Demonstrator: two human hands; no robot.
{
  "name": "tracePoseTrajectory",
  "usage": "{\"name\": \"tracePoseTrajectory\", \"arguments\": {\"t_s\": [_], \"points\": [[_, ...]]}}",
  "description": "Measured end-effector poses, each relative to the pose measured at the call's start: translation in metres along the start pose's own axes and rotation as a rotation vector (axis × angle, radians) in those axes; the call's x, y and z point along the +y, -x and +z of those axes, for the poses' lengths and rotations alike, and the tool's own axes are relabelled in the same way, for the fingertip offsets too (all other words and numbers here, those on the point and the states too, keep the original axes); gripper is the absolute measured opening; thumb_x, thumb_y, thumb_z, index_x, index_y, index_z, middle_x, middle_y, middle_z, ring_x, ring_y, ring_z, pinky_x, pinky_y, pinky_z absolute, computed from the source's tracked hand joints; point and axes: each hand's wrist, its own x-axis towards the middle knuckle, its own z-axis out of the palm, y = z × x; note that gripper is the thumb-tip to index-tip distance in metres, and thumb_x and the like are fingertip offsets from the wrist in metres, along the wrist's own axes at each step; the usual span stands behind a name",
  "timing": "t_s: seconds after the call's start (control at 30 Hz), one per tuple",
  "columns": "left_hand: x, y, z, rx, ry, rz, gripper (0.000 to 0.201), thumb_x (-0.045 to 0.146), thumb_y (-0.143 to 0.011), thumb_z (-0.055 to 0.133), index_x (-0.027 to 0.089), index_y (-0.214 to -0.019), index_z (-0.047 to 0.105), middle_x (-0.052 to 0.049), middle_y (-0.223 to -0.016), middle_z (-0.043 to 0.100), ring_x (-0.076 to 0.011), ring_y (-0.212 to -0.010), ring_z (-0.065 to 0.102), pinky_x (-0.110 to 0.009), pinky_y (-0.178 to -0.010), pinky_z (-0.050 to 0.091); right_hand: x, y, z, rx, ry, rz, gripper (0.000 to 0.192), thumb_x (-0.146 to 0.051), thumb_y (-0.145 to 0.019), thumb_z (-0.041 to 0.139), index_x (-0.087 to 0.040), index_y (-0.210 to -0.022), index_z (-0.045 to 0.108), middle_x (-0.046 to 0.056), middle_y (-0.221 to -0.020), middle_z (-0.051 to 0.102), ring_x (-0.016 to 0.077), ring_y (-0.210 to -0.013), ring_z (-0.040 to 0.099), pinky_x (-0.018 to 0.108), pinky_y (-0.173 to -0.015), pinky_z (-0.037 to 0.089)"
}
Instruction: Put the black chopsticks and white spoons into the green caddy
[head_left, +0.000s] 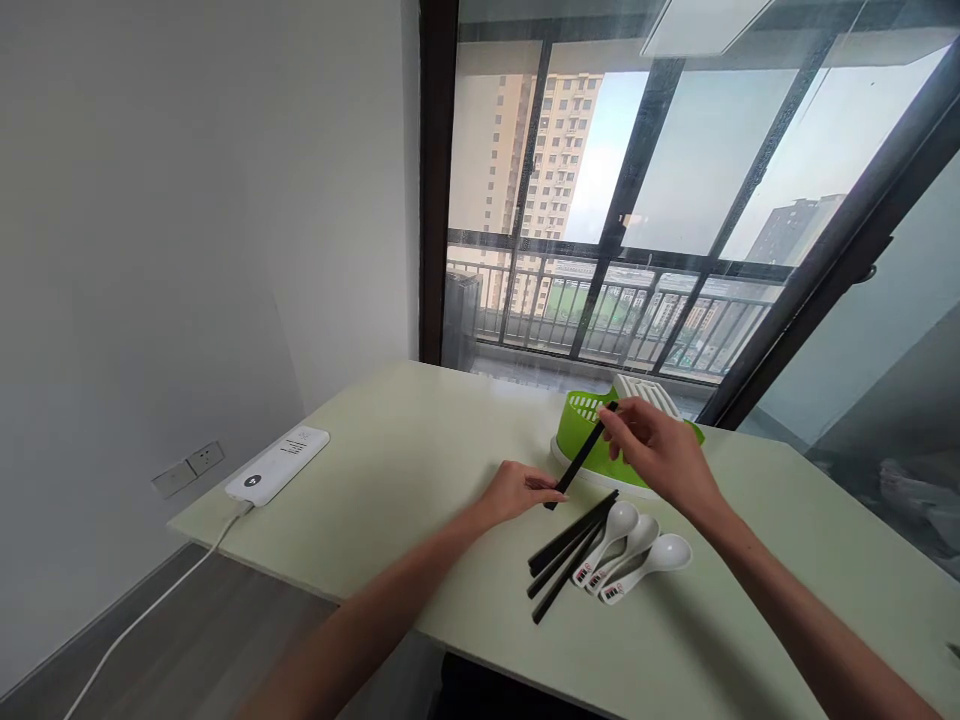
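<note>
A slim black chopstick (584,452) is held slantwise between two bare hands above the pale green tabletop (420,450), running from seven o'clock at its lower end to one o'clock at its upper. Whether it is a single stick or several aligned cannot be told, nor whether its lower tip is touching the table.

With this chopstick taken as the clock's centre, the left hand (521,490) is seen at eight o'clock, the lower end pinched between thumb and fingers. At two o'clock, the upper end is gripped by the fingertips of the right hand (654,440), its other fingers loosely curled.

Just behind, at about two o'clock, a green perforated utensil holder (602,466) with a white slatted section and white base is partly covered by the right hand. At six o'clock, loose black chopsticks (571,533) are fanned on the table, their near ends spread. Beside them, at five o'clock, three white spoons (639,542) are laid with bowls toward two o'clock and marked handles toward seven.

Well apart, at nine o'clock, a flat white device (279,463) is set near the table's edge, with a white cable (161,598) attached at its near end.
</note>
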Motion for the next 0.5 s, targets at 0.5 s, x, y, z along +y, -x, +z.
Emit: {"name": "tracePoseTrajectory", "arguments": {"t_s": [0.5], "points": [[-0.011,-0.015,-0.011,0.444,0.189,-0.006,0.051,0.064,-0.094,0.056,0.017,-0.112,0.056,-0.013,-0.117,0.065,-0.0157,-0.083,0.068,-0.031,-0.075,0.051,-0.032,-0.08,-0.091,0.197,-0.024,-0.052,0.046,-0.068,-0.087,0.063,-0.022,-0.086,0.067,0.007,-0.083,0.073,0.0178,-0.059,0.065,0.033,-0.054,0.052]]}}
